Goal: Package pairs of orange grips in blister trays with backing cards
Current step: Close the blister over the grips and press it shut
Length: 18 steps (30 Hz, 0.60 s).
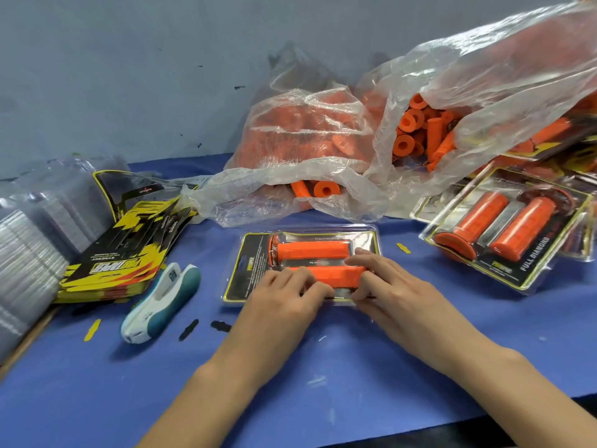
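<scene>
Both hands work the near edge of the tray [305, 263] at mid-table: the left hand [287, 292] and right hand [384, 282] lie with fingers bent, pressing or pinching the rim beside the near grip [326, 274]; which, I cannot tell. The far grip [313, 248] sits seated above it. Uneven pressure could pop the near grip out or leave the card [248, 266] skewed. Counted: two grips in this tray, one finished pack [507, 231] plainly visible at right, two bags [290, 140] of loose grips, one card stack [126, 247].
</scene>
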### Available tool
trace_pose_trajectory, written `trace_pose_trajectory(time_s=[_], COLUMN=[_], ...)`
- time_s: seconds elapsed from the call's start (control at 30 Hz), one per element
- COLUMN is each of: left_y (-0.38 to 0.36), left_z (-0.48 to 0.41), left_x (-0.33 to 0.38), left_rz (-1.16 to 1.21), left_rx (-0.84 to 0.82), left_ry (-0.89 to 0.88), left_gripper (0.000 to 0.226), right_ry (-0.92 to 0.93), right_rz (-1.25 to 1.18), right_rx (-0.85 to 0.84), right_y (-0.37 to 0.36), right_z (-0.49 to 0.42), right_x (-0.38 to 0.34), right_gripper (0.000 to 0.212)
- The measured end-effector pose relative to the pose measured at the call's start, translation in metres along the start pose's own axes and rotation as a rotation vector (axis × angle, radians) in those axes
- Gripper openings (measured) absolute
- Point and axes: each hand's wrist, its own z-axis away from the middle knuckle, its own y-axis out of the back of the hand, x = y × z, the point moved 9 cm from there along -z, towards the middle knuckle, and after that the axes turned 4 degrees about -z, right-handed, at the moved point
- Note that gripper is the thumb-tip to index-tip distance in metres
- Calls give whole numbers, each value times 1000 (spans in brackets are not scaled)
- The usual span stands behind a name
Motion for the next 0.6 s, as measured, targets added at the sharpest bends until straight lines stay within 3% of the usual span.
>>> trace_pose_trajectory(time_s=[0.13, 0.3, 0.43, 0.6], left_y=[5, 21, 29, 38], left_z=[4, 15, 19, 24], left_x=[-14, -50, -30, -6], left_rz=[-68, -35, 23, 121], left_rx=[80, 88, 110, 161], left_ry=[-12, 77, -18, -102], left_gripper=[5, 19, 14, 14], right_ry=[-46, -217, -325, -203], right_rz=[30, 114, 196, 193], right_rx=[18, 23, 76, 101], right_y=[7, 21, 25, 10], right_z=[0, 2, 5, 0], right_x=[15, 50, 60, 24], right_gripper=[17, 24, 21, 24])
